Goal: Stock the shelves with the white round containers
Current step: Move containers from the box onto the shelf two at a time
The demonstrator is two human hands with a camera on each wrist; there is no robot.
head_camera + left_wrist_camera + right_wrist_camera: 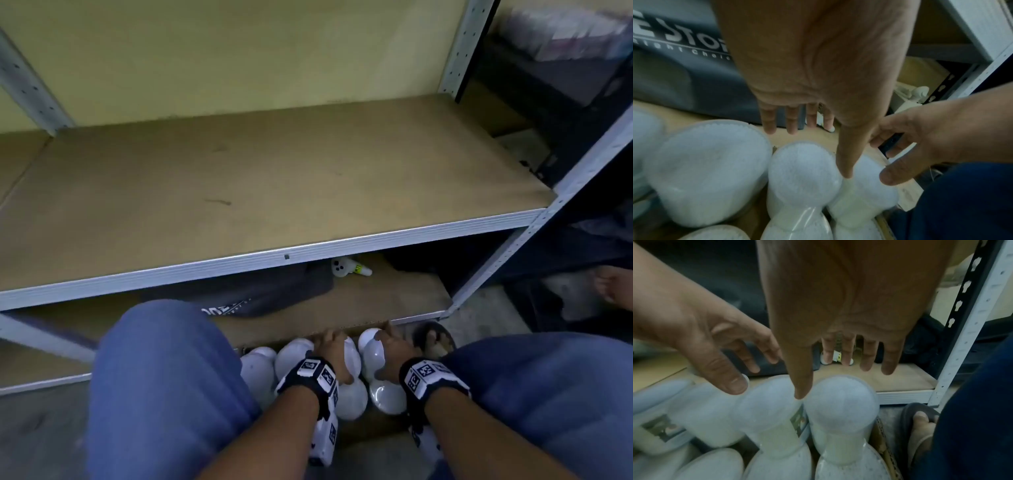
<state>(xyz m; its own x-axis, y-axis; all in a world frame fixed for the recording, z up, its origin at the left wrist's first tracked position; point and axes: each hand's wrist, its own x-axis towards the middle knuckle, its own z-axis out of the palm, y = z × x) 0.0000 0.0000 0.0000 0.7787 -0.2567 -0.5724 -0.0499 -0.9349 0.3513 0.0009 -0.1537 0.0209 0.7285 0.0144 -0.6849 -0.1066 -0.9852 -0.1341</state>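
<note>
Several white round containers (pixel 293 353) stand packed in a cardboard box (pixel 370 428) on the floor between my knees. My left hand (pixel 330 346) hovers over the middle ones, fingers straight and spread. In the left wrist view its thumb tip touches the gap between two container tops (pixel 803 175). My right hand (pixel 394 346) is just to the right, also spread. Seen from the right wrist, the right hand (pixel 834 379) has its thumb down between two containers (pixel 840 405). Neither hand holds one. The brown shelf board (pixel 239 192) above has nothing on it.
The lower shelf holds a dark bag (pixel 260 291) with white lettering and a small white controller (pixel 346 267). A white perforated metal post (pixel 513 260) rises at the right. My blue-jeaned knees (pixel 164 377) flank the box, and my sandalled foot (pixel 433 337) is beside it.
</note>
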